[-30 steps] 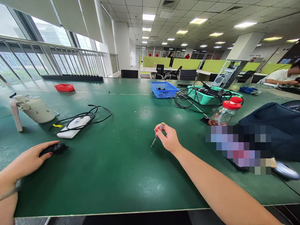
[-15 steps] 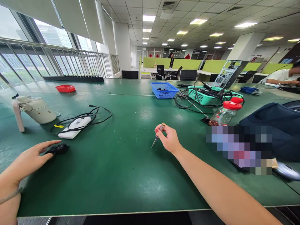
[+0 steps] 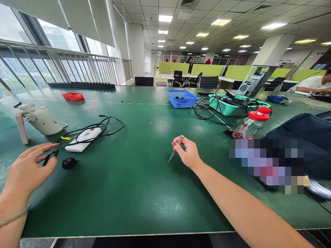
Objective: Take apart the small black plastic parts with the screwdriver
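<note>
Pinching thin black piece (image 3: 50, 157) in left hand (image 3: 28, 170), already apart from black lump (image 3: 69, 163) on table (image 3: 116, 196); gripping screwdriver (image 3: 177, 147) in right hand (image 3: 189, 154), not yet engaging either.

Bright: daylight through windows (image 3: 60, 38) at left, plus ceiling lights (image 3: 165, 18). Pale glare spots on table (image 3: 116, 199). Soft shadows by left hand (image 3: 29, 168) and right hand (image 3: 190, 153), both fairly sharp. Wide-angle stretch toward frame edges. Mosaic patch (image 3: 269, 165) at right; silver object (image 3: 319, 189) beside it blurred.
</note>
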### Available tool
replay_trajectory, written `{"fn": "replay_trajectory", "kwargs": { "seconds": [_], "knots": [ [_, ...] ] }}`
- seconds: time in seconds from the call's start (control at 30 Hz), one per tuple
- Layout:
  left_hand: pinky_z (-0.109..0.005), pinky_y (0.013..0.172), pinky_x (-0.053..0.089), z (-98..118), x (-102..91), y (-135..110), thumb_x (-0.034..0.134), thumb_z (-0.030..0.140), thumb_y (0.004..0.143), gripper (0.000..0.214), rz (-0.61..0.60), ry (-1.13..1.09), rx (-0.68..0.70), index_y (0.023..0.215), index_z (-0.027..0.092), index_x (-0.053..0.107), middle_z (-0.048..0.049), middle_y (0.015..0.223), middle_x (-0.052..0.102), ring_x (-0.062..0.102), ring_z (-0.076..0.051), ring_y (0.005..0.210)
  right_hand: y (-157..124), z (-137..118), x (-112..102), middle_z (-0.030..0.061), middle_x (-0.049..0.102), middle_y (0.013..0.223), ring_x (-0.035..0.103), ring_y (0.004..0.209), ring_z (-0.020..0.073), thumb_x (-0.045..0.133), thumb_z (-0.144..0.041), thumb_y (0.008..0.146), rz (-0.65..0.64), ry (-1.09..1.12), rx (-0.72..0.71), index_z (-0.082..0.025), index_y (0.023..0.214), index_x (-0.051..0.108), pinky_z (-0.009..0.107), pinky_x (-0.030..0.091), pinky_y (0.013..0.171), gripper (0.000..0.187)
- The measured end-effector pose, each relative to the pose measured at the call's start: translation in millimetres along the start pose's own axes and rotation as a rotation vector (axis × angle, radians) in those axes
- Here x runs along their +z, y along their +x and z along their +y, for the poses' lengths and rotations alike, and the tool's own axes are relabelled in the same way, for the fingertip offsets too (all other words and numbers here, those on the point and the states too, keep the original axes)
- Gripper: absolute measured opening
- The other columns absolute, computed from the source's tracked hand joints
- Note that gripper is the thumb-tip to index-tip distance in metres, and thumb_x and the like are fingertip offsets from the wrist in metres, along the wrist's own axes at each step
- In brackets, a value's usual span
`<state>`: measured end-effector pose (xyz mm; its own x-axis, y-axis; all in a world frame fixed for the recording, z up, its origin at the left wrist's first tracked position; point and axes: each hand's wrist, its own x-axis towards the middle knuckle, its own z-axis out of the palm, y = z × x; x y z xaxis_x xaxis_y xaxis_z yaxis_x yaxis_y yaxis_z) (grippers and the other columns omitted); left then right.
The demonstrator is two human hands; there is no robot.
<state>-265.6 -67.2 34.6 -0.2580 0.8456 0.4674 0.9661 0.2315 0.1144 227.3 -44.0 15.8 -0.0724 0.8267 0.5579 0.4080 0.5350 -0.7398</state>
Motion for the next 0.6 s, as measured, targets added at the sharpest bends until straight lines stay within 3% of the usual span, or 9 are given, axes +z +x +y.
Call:
{"fn": "replay_trajectory", "kwargs": {
  "seconds": [0.13, 0.23, 0.37, 0.53, 0.6],
  "knots": [
    [-0.035, 0.098, 0.050, 29.6, -8.7, -8.0, 0.037, 0.046, 0.087, 0.051, -0.128, -0.006, 0.043, 0.131, 0.030, 0.056, 0.0013, 0.131, 0.067, 0.067, -0.022, 0.109, -0.1, -0.4, 0.3, 0.0011, 0.063, 0.067, 0.059, 0.062, 0.0164, 0.053, -0.045, 0.092, 0.009, -0.004, -0.006, -0.023, 0.076, 0.058, 0.032, 0.051, 0.068, 0.028],
    [-0.034, 0.099, 0.049, 39.6, -10.4, -8.6, 0.036, 0.045, 0.085, 0.056, -0.229, 0.022, 0.110, 0.136, 0.029, 0.054, 0.0005, 0.132, 0.067, 0.064, -0.023, 0.116, 0.3, -1.8, 0.0, 0.0009, 0.063, 0.066, 0.059, 0.062, 0.0164, 0.053, -0.045, 0.092, 0.004, -0.005, -0.011, -0.023, 0.076, 0.058, 0.032, 0.051, 0.068, 0.028],
    [-0.032, 0.096, 0.048, 38.8, -9.4, -6.3, 0.037, 0.041, 0.085, 0.059, -0.307, 0.051, 0.139, 0.140, 0.026, 0.051, -0.0022, 0.132, 0.067, 0.064, -0.023, 0.115, 0.6, -2.2, 0.0, 0.0008, 0.063, 0.066, 0.058, 0.061, 0.0160, 0.053, -0.043, 0.092, 0.002, -0.004, -0.014, -0.023, 0.075, 0.057, 0.031, 0.051, 0.067, 0.027],
    [-0.033, 0.090, 0.051, 32.3, -7.0, -3.1, 0.042, 0.039, 0.083, 0.057, -0.268, 0.060, 0.107, 0.136, 0.025, 0.055, -0.0024, 0.126, 0.071, 0.067, -0.025, 0.109, -0.1, -1.8, 0.2, 0.0007, 0.063, 0.067, 0.058, 0.062, 0.0162, 0.052, -0.040, 0.092, 0.002, -0.007, -0.015, -0.023, 0.076, 0.058, 0.031, 0.050, 0.067, 0.024],
    [-0.033, 0.088, 0.052, 30.7, -5.8, -2.2, 0.043, 0.039, 0.082, 0.059, -0.304, 0.059, 0.104, 0.138, 0.023, 0.055, -0.0045, 0.127, 0.071, 0.068, -0.025, 0.107, -0.4, -2.2, 0.2, 0.0007, 0.063, 0.067, 0.058, 0.062, 0.0163, 0.052, -0.040, 0.092, -0.004, 0.001, -0.011, -0.023, 0.076, 0.058, 0.031, 0.050, 0.067, 0.023]
  ]
}}
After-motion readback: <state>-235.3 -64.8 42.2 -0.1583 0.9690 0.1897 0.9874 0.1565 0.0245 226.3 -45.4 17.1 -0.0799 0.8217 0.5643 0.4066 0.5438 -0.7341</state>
